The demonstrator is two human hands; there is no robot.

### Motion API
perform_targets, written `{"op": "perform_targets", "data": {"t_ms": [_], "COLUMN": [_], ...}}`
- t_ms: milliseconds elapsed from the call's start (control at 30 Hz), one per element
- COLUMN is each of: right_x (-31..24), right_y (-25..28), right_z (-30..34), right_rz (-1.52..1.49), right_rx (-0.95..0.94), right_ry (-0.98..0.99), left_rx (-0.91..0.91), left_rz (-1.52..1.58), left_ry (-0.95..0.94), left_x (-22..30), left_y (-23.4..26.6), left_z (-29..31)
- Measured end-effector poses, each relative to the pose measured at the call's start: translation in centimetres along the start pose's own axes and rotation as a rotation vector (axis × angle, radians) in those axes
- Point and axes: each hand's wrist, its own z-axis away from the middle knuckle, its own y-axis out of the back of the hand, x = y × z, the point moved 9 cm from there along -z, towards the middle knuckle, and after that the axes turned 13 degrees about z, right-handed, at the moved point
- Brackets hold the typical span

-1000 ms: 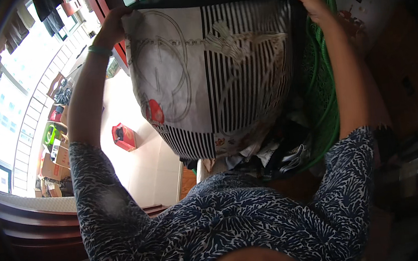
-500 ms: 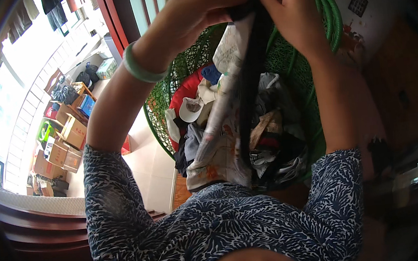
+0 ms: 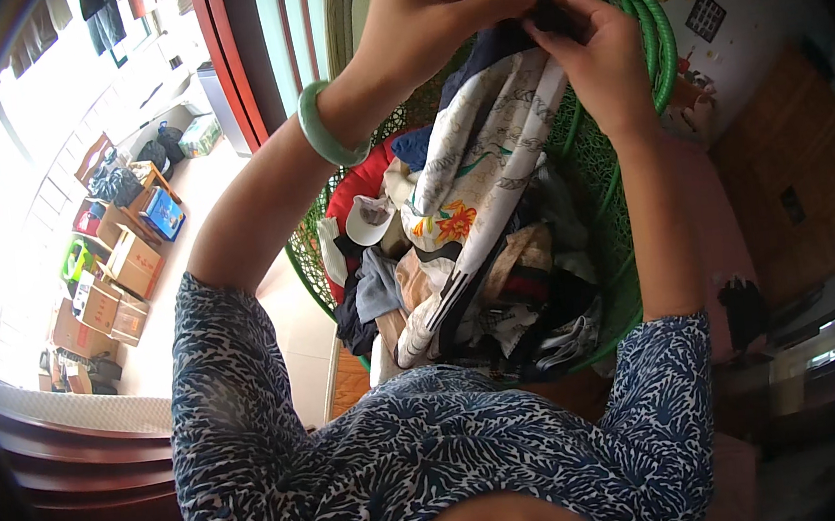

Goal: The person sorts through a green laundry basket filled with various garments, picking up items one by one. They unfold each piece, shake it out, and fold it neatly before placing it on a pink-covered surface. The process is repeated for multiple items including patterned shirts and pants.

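Note:
A long white printed cloth (image 3: 470, 175) with dark edging and an orange flower hangs in folds in front of me. Whether it is a scarf or a garment I cannot tell. At its gathered dark top end, my right hand (image 3: 604, 52) pinches the fabric between thumb and fingers. Close against it is my left hand (image 3: 443, 7), closed on the same end, a pale green bangle (image 3: 326, 129) on its wrist. Below the cloth, a heap of clothes (image 3: 530, 280) fills a green woven basket chair (image 3: 624, 210). A white cap (image 3: 370, 221) lies among them.
Cardboard boxes (image 3: 134, 266) and dark plastic bags (image 3: 116, 184) stand along the bright window side at left. A red door frame (image 3: 230, 68) rises beyond my left arm. At the lower left is a dark red curved wooden piece (image 3: 85, 463).
The cloth has swung and spread, so more of its printed face and the orange flower show. Both hands have shifted slightly right, the left thumb now reaching the right fingers.

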Motion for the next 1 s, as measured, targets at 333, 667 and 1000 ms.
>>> {"op": "perform_targets", "data": {"t_ms": [333, 667, 1000], "right_x": [0.8, 5.9, 4.7], "right_y": [1.7, 2.6, 4.9], "right_z": [-0.7, 1.2, 1.1], "right_rz": [-0.315, -0.065, 0.13], "right_rx": [-0.073, -0.112, -0.286], "right_ry": [-0.117, -0.342, -0.307], "left_rx": [-0.038, 0.085, 0.019], "left_rz": [0.177, -0.365, -0.402], "left_ry": [0.776, 0.092, -0.073], "left_x": [-13.7, -3.3, 3.0], "left_y": [5.3, 9.9, 2.7], "left_z": [10.3, 3.1, 0.6]}}
